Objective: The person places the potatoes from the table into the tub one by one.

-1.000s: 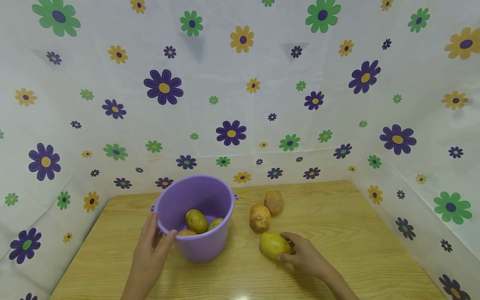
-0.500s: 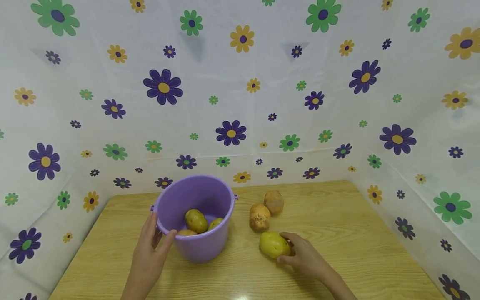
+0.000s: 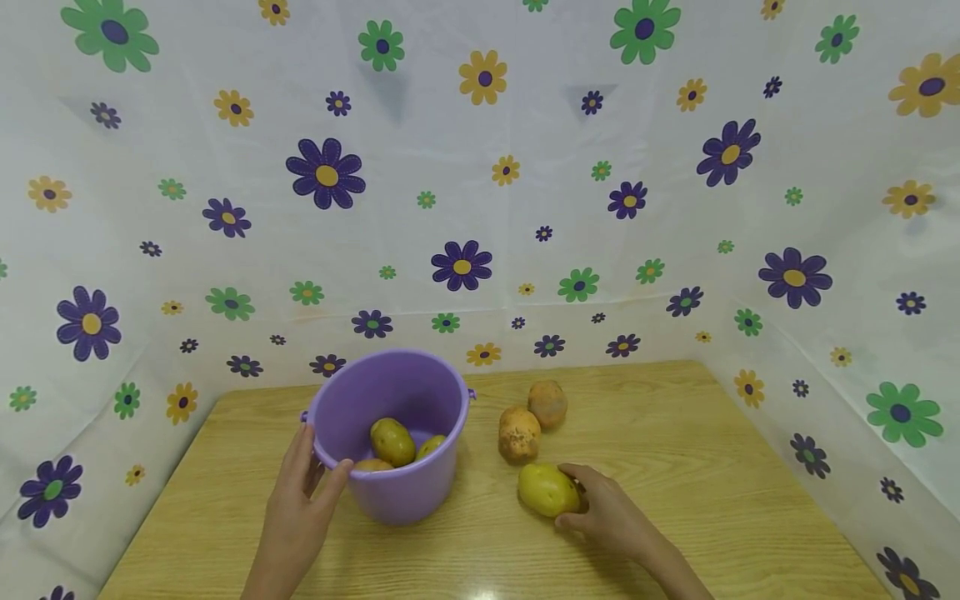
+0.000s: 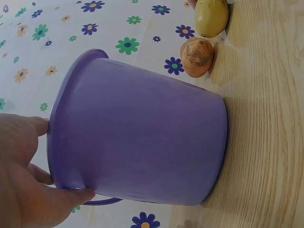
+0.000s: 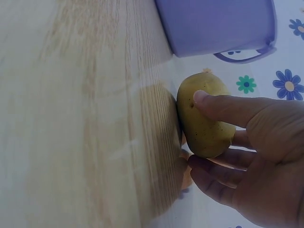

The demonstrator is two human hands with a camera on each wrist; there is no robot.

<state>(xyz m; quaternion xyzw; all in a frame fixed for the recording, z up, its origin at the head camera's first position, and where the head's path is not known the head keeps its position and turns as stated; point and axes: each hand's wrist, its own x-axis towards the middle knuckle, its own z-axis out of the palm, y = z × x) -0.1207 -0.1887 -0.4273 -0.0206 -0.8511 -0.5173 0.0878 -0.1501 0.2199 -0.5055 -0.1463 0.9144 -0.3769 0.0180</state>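
Note:
A purple bucket [image 3: 405, 498] stands upright on the wooden table, left of the middle. Its near left rim is gripped by my left hand [image 3: 298, 508]; in the left wrist view the thumb and fingers of that left hand [image 4: 23, 175] lie on either side of the rim. Inside the bucket show a greenish potato [image 3: 393, 442] and parts of two others. My right hand [image 3: 606, 512] holds a yellow potato [image 3: 545, 490] right at the tabletop. From the right wrist view, the thumb lies across this potato [image 5: 204, 128], with the fingers around its other side.
Two brown potatoes, a spotted one [image 3: 519, 435] and a rounder one [image 3: 548, 405], sit behind the yellow potato, right of the bucket. A white flower-patterned cloth [image 3: 480, 200] rises behind the table [image 3: 675, 450] and along both sides.

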